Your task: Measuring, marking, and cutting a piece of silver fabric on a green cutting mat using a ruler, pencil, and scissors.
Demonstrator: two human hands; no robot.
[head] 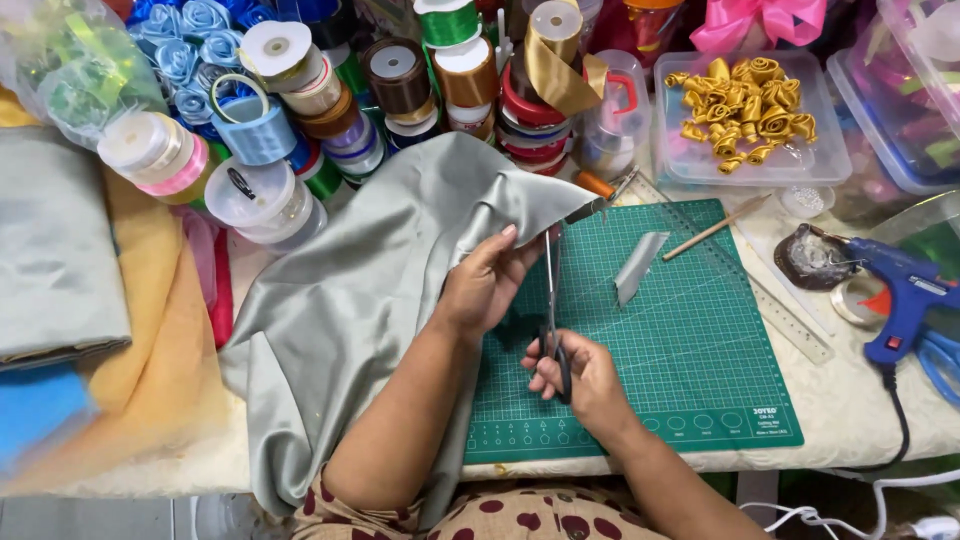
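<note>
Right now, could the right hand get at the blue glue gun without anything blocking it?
Probably yes: nothing stands between the right hand and the glue gun, only bare cutting mat, but that hand holds scissors.

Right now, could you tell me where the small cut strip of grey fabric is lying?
In the head view, the grey strip lies on the green cutting mat, right of the scissors and just left of the wooden stick.

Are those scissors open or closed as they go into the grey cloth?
Nearly closed, as far as it shows. The scissors in the right hand appear as one thin line running up to the grey satin cloth that the left hand grips.
</note>
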